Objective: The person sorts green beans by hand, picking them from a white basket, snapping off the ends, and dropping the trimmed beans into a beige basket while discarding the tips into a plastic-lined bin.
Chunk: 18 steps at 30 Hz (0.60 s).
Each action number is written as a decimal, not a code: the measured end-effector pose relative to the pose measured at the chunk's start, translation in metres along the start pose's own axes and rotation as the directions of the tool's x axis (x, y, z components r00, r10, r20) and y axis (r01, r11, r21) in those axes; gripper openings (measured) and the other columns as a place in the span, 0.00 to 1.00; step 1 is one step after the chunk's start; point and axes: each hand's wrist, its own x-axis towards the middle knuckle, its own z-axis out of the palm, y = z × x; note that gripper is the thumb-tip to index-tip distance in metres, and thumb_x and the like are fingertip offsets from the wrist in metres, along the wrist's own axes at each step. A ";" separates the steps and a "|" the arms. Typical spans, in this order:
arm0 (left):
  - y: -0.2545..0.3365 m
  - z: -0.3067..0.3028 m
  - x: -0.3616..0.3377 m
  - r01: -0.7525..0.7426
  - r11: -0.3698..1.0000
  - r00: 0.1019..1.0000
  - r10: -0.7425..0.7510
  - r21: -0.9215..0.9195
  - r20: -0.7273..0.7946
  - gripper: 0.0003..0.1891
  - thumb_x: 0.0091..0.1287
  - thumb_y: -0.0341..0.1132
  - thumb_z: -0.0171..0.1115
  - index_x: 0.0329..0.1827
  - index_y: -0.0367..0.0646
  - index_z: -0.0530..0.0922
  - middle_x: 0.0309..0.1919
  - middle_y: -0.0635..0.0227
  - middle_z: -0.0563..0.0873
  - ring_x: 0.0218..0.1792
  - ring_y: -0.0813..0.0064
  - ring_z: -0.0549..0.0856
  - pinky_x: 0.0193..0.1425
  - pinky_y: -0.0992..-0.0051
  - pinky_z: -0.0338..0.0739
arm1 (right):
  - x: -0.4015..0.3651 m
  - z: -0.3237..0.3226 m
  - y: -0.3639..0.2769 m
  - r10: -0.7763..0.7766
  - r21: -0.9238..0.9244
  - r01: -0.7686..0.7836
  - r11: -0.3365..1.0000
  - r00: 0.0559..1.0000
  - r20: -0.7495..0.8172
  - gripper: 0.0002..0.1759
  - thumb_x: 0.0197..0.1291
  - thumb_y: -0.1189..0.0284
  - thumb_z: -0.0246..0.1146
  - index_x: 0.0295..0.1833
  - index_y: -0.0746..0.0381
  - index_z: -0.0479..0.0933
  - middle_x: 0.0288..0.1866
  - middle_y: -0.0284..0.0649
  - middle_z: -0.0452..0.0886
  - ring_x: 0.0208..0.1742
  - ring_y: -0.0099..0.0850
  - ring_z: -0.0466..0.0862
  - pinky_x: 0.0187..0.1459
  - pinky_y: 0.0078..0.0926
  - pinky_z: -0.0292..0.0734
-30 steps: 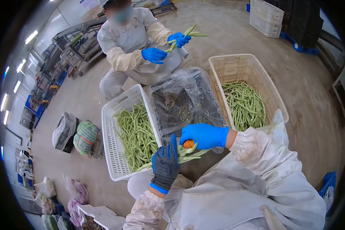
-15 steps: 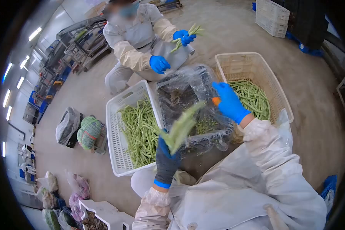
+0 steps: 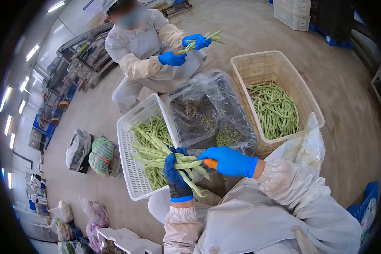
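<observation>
My left hand, in a dark glove over a blue one, is closed round a bunch of green beans. Its fingers are wrapped about the middle of the bunch, above the right edge of the white crate. My right hand, gloved in blue, grips an orange-handled tool beside the bean ends; the tool's working end cannot be made out. Beyond my hands lies a tray lined with clear plastic, with small green bits in it.
A beige crate with beans stands at the right. Opposite me, a seated co-worker in blue gloves holds beans and an orange-handled tool. Wrapped bundles and bags are on the floor at the left.
My left hand has lowered slightly, with its beans now spread leftward. My right hand has come down and left to the bunch. The co-worker's hands have come together at their beans.
</observation>
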 end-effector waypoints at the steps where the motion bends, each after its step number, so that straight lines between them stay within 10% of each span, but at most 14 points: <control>1: 0.000 0.000 0.000 -0.007 1.000 1.000 0.007 -0.016 0.013 0.18 0.65 0.34 0.57 0.55 0.36 0.72 0.46 0.58 0.79 0.50 0.64 0.80 0.60 0.65 0.74 | 0.000 0.003 0.002 -0.032 -0.078 0.029 0.997 0.999 -0.033 0.14 0.62 0.69 0.55 0.50 0.62 0.77 0.41 0.51 0.79 0.42 0.48 0.80 0.43 0.40 0.75; 6: 0.009 0.013 -0.008 0.010 1.000 1.000 -0.010 0.027 -0.012 0.18 0.64 0.33 0.57 0.55 0.36 0.71 0.43 0.59 0.80 0.47 0.65 0.81 0.55 0.66 0.77 | -0.002 0.001 -0.001 -0.178 -0.436 0.193 0.879 0.981 0.075 0.07 0.54 0.72 0.57 0.38 0.59 0.77 0.34 0.45 0.78 0.36 0.46 0.79 0.36 0.41 0.75; 9: 0.013 0.001 -0.009 0.279 0.934 0.914 -0.329 0.221 0.238 0.29 0.60 0.31 0.57 0.65 0.36 0.63 0.41 0.63 0.77 0.45 0.65 0.80 0.56 0.65 0.76 | -0.005 -0.002 -0.001 -0.376 -0.491 0.529 0.691 0.845 0.381 0.09 0.51 0.74 0.58 0.40 0.59 0.76 0.34 0.46 0.76 0.34 0.45 0.78 0.34 0.40 0.74; 13: 0.016 0.017 -0.028 0.353 0.894 0.897 -0.407 0.278 0.172 0.26 0.57 0.30 0.59 0.60 0.36 0.66 0.41 0.61 0.78 0.44 0.63 0.81 0.55 0.63 0.78 | 0.011 -0.040 0.027 -0.364 -0.461 0.221 0.859 0.898 -0.247 0.14 0.51 0.77 0.57 0.45 0.62 0.77 0.33 0.45 0.76 0.35 0.45 0.78 0.36 0.38 0.75; 18: 0.014 0.016 -0.024 0.321 0.943 0.909 -0.333 0.090 0.252 0.35 0.58 0.30 0.59 0.69 0.37 0.58 0.43 0.67 0.76 0.49 0.67 0.78 0.65 0.62 0.70 | 0.008 -0.042 0.043 -0.325 -0.737 -0.122 0.665 0.841 -0.432 0.18 0.54 0.76 0.57 0.52 0.63 0.76 0.37 0.48 0.76 0.41 0.48 0.77 0.43 0.42 0.73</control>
